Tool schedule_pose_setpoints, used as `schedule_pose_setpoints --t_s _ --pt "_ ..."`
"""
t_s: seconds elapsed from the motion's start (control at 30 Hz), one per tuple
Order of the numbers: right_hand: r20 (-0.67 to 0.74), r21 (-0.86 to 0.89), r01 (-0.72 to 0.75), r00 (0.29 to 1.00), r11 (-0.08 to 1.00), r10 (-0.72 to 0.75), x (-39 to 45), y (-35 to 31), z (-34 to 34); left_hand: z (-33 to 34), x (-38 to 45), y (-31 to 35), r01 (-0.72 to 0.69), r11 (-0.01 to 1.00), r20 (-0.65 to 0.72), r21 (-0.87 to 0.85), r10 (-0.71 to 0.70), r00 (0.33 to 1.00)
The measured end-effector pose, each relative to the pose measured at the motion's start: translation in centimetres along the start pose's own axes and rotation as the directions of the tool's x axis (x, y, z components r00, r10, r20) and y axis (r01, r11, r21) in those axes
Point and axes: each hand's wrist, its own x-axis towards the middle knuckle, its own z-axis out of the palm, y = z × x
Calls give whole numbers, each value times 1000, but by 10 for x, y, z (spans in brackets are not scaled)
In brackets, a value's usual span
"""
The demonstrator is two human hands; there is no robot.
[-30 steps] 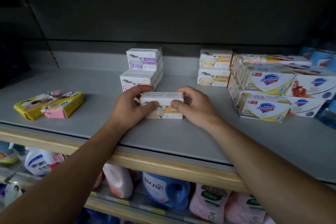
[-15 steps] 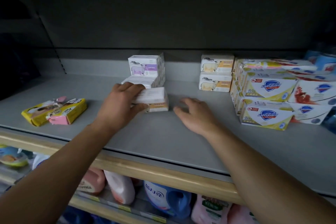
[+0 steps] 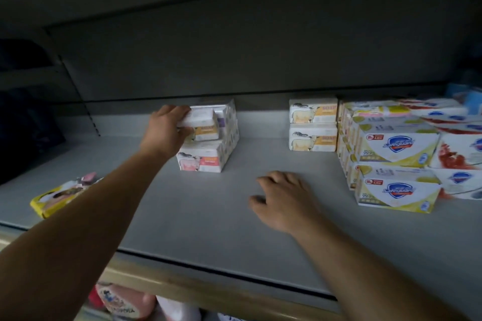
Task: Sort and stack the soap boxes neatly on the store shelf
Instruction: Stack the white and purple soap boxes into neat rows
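My left hand (image 3: 167, 130) grips a white and orange soap box (image 3: 202, 125) and holds it on top of the left stack of white soap boxes (image 3: 203, 159) at the back of the grey shelf (image 3: 208, 216). A purple-labelled box stands behind it, mostly hidden. My right hand (image 3: 281, 198) rests over the shelf with loosely curled fingers and holds nothing. Two white and yellow soap boxes (image 3: 313, 125) are stacked to the right.
Stacks of Safeguard soap boxes (image 3: 396, 164) fill the right side of the shelf. Yellow and pink soap packs (image 3: 60, 195) lie at the left front, partly behind my left arm. Bottles (image 3: 122, 302) stand on the shelf below the wooden front edge.
My left hand carried the white and orange box from the shelf middle up onto the left stack. My right hand let go of it and stayed low over the shelf.
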Motion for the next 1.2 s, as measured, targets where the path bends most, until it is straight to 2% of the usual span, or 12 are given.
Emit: schedule_pose_setpoints --t_s 0.13,0.27,0.37,0.5,0.7,1.2 --pt "-9 27 -10 1000 1000 10 2 1 1 21 -2 -1 45 996 -20 79 -43 999" --pt "-20 36 -17 1000 999 18 2 1 2 32 -13 9 76 994 -1 -75 -76 997" --pt "-21 43 -20 1000 999 21 3 1 2 33 -14 14 58 994 8 -94 -57 998" --pt "-17 53 -32 999 998 33 4 1 2 34 -12 17 18 997 21 -75 -16 1000" --pt "-11 68 -32 999 997 33 5 2 2 33 -11 14 73 997 43 1 -73 996" --pt "-16 93 -29 999 995 30 3 2 -1 35 -12 17 118 992 57 -34 -116 992"
